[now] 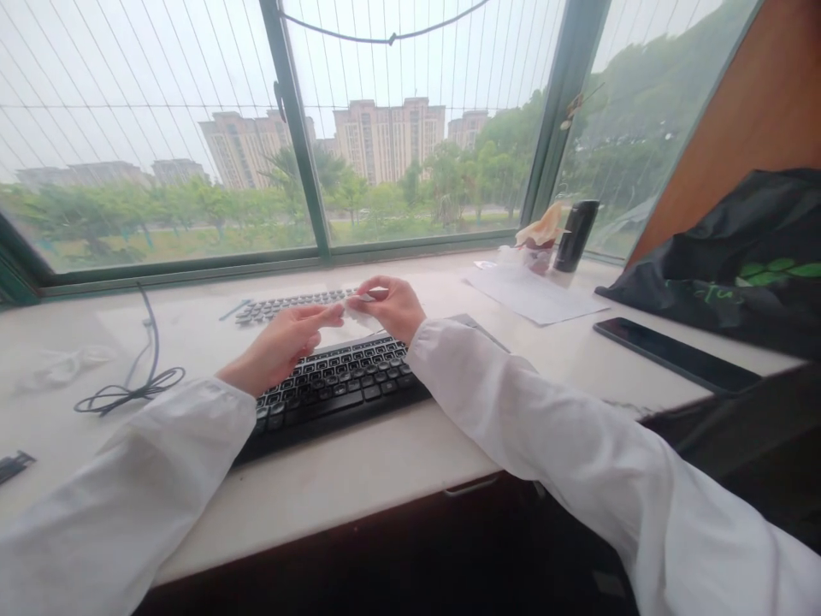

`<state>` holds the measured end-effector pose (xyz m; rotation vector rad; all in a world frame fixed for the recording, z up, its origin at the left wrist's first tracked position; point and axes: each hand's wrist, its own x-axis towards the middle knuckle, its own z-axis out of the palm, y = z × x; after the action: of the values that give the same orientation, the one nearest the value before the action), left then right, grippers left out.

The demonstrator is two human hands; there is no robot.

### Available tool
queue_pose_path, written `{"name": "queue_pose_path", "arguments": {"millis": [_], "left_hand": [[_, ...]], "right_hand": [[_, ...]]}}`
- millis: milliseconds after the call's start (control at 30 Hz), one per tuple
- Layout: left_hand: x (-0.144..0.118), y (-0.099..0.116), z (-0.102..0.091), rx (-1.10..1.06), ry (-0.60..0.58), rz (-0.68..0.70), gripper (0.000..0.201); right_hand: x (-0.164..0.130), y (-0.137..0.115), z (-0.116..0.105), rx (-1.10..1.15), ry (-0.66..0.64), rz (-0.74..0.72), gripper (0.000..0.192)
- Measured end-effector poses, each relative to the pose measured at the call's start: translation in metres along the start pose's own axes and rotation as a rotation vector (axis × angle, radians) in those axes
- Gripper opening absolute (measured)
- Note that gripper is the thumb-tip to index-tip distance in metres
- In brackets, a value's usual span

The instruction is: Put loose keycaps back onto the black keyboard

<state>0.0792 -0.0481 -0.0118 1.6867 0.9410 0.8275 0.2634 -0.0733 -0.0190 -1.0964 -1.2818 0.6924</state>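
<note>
A small pale thing (pixel 357 311), white and crumpled-looking like a wipe or a scrap of tissue, is held between both hands above the far edge of the black keyboard (pixel 333 385); it is too small and blurred to name more exactly. The left hand (pixel 282 346) reaches forward from its white sleeve with the palm turned inward, its thumb and forefinger pressed together on the near end of the pale piece. The right hand (pixel 388 305) comes in from the right, wrist bent, fingers curled, and pinches the far end of the same piece between its fingertips. Both forearms slant inward so that the hands meet over the middle of the white counter (pixel 398 462).

Behind the hands, a second, lighter keyboard (pixel 288 305) lies near the window edge of the counter. A coiled black cable (pixel 132 389) rests toward the left end, and a dark phone (pixel 676 352) lies flat near the right edge, just in front of a black bag (pixel 737 257). A black cylinder (pixel 575 235) stands at the far right corner beside a sheet of paper (pixel 535 295).
</note>
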Motion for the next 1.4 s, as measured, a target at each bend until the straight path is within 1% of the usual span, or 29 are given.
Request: {"name": "queue_pose_path", "arguments": {"millis": [67, 133, 167, 200, 233, 300, 333, 367, 433, 467, 500, 533, 633, 700, 867, 1000, 1100, 1233, 1300, 1400], "left_hand": [[0.0, -0.001, -0.001, 0.051, 0.043, 0.015, 0.051], [-0.001, -0.002, -0.001, 0.095, 0.062, 0.037, 0.051], [-0.001, -0.002, -0.001, 0.118, 0.065, 0.044, 0.051], [-0.001, -0.002, -0.001, 0.141, 0.066, 0.048, 0.052], [-0.001, -0.003, 0.0, 0.16, 0.068, 0.049, 0.052], [-0.001, -0.003, 0.0, 0.185, 0.072, 0.048, 0.053], [-0.001, -0.003, 0.0, 0.189, 0.075, 0.05, 0.053], [0.0, -0.003, -0.001, 0.186, 0.078, 0.054, 0.052], [0.001, -0.004, -0.001, 0.17, 0.089, 0.062, 0.052], [0.002, -0.004, -0.001, 0.16, 0.094, 0.065, 0.051], [0.002, -0.005, -0.001, 0.15, 0.098, 0.07, 0.051], [0.003, -0.005, -0.001, 0.14, 0.1, 0.073, 0.05], [0.004, -0.006, -0.001, 0.115, 0.093, 0.074, 0.047], [0.003, -0.005, -0.001, 0.094, 0.076, 0.076, 0.045], [0.0, -0.002, 0.001, 0.094, -0.004, 0.076, 0.038], [-0.001, -0.003, 0.002, 0.159, -0.064, 0.071, 0.038], [-0.003, -0.002, 0.001, 0.298, -0.071, 0.103, 0.039], [-0.005, 0.005, -0.006, 0.505, -0.132, 0.108, 0.042], [-0.006, 0.009, -0.011, 0.553, -0.098, 0.128, 0.042], [-0.006, 0.013, -0.018, 0.518, -0.035, 0.179, 0.04]], "right_hand": [[0.006, 0.002, -0.012, -0.175, 0.122, -0.041, 0.024], [0.014, 0.008, -0.028, -0.408, 0.261, -0.122, 0.018], [0.018, 0.012, -0.036, -0.541, 0.252, -0.137, 0.014], [0.022, 0.018, -0.043, -0.675, 0.192, -0.108, 0.01], [0.025, 0.023, -0.049, -0.713, 0.151, -0.074, 0.009], [0.028, 0.031, -0.053, -0.74, 0.098, -0.031, 0.017], [0.028, 0.033, -0.052, -0.737, 0.089, -0.032, 0.023], [0.027, 0.033, -0.049, -0.731, 0.091, -0.07, 0.028], [0.022, 0.028, -0.04, -0.688, 0.093, -0.237, 0.035], [0.019, 0.024, -0.034, -0.648, 0.077, -0.345, 0.034], [0.015, 0.02, -0.029, -0.59, 0.032, -0.424, 0.03], [0.011, 0.016, -0.024, -0.533, -0.034, -0.46, 0.027], [0.0, 0.009, -0.014, -0.405, -0.198, -0.427, 0.028], [-0.003, 0.009, -0.01, -0.353, -0.238, -0.389, 0.03], [-0.003, 0.014, -0.008, -0.317, -0.231, -0.346, 0.027], [-0.002, 0.016, -0.007, -0.313, -0.275, -0.35, 0.025], [-0.003, 0.017, -0.005, -0.278, -0.286, -0.297, 0.023], [-0.005, 0.017, -0.003, -0.25, -0.274, -0.216, 0.02], [-0.005, 0.016, -0.002, -0.283, -0.279, -0.181, 0.019], [-0.006, 0.013, -0.001, -0.331, -0.317, -0.129, 0.021]]}}
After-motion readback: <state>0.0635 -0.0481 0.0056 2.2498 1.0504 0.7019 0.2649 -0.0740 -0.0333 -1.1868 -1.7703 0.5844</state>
